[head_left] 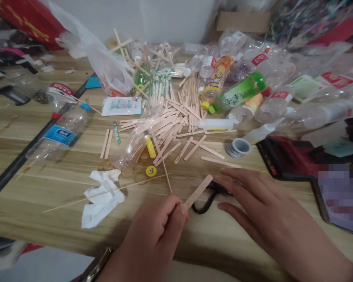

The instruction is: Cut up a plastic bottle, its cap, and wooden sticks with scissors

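My left hand [161, 227] is closed on a wooden popsicle stick [199, 191], pinched near its lower end and tilted up to the right. A thin bamboo stick [166, 175] also rises from behind that hand; whether it is held I cannot tell. My right hand [261, 207] is open, its fingers stretched out over the dark scissors [203, 205] on the table. Its fingertips cover part of them, and touching or hovering cannot be made out. Left of my hands, a long skewer [135, 182] lies across a crumpled white tissue [102, 199].
Loose popsicle sticks [170, 121] are heaped mid-table. Plastic bottles [241, 92] crowd the back right; another bottle [60, 135] lies left. A tape roll [238, 147], a red-and-black tool [291, 156] and a phone [341, 199] stand or lie at right. A yellow cap [151, 171] lies near the tissue.
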Demonstrator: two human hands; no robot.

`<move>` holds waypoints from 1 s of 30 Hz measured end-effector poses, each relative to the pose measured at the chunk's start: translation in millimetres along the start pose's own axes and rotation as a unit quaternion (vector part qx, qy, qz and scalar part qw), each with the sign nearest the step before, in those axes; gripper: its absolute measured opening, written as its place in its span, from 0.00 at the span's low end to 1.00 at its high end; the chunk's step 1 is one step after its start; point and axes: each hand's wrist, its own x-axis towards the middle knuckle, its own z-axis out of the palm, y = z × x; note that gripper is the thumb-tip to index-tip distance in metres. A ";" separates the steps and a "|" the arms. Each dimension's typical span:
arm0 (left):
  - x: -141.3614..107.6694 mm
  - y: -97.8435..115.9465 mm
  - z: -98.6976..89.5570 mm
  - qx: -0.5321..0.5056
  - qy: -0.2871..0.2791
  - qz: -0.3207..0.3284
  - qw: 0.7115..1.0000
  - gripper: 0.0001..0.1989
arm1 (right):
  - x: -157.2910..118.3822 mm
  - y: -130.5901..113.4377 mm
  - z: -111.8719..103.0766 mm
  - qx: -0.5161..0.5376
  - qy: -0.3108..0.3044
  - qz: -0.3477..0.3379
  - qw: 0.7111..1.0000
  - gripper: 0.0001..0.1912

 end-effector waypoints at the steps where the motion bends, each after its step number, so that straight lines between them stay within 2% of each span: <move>1: 0.8 0.8 1.0 -0.006 -0.010 -0.009 1.000 0.20 | 4.0 -6.2 -5.7 0.018 0.035 0.000 0.999 0.16; 2: 1.8 2.1 2.0 -0.018 -0.021 -0.016 0.999 0.20 | 8.0 -12.3 -9.6 0.027 0.059 -0.023 0.998 0.15; 4: 4.1 5.2 3.3 -0.066 -0.062 -0.040 0.995 0.19 | 15.0 -22.2 -11.5 0.059 0.067 -0.080 0.993 0.13; 6: 6.8 7.5 3.1 -0.135 -0.121 -0.086 0.980 0.18 | 18.7 -26.8 -7.2 0.084 0.057 -0.115 0.988 0.17; 8: 9.3 7.8 1.4 -0.186 -0.163 -0.126 0.961 0.17 | 18.8 -25.8 -0.6 0.099 0.054 -0.114 0.987 0.19; 11: 11.6 5.6 -3.6 -0.211 -0.171 -0.150 0.951 0.17 | 15.1 -16.3 8.2 0.104 0.061 -0.106 0.987 0.16; 13: 11.5 3.0 -9.1 -0.201 -0.149 -0.159 0.955 0.18 | 12.8 -7.5 13.0 0.098 0.070 -0.096 0.988 0.13; 14: 11.2 1.1 -12.6 -0.177 -0.116 -0.154 0.965 0.20 | 12.1 -3.1 15.5 0.093 0.076 -0.085 0.989 0.12; 15: 10.9 -1.5 -16.6 -0.136 -0.069 -0.139 0.979 0.21 | 11.7 1.1 18.0 0.086 0.082 -0.068 0.991 0.10; 17: 11.7 -9.6 -24.8 0.005 0.074 -0.064 0.995 0.22 | 11.7 8.0 23.2 0.069 0.097 -0.028 0.993 0.08; 18: 13.1 -15.2 -28.5 0.102 0.140 -0.003 0.985 0.20 | 12.0 10.5 25.8 0.064 0.102 -0.011 0.993 0.08; 19: 15.2 -21.4 -31.6 0.195 0.192 0.064 0.960 0.18 | 12.2 12.2 28.2 0.064 0.105 0.004 0.992 0.08; 21: 20.8 -34.2 -35.1 0.345 0.249 0.160 0.891 0.15 | 12.5 13.8 32.5 0.073 0.110 0.027 0.991 0.08; 23: 26.5 -45.2 -35.4 0.445 0.253 0.204 0.834 0.13 | 12.5 13.5 35.4 0.083 0.113 0.045 0.989 0.08; 25: 30.6 -52.3 -33.9 0.511 0.239 0.224 0.794 0.10 | 12.5 12.6 36.9 0.089 0.122 0.058 0.987 0.07; 27: 33.1 -55.7 -32.1 0.553 0.228 0.230 0.768 0.08 | 12.7 11.7 37.7 0.090 0.131 0.066 0.985 0.06; 30: 36.6 -56.6 -29.7 0.583 0.232 0.224 0.746 0.06 | 13.9 10.0 38.5 0.094 0.137 0.078 0.983 0.04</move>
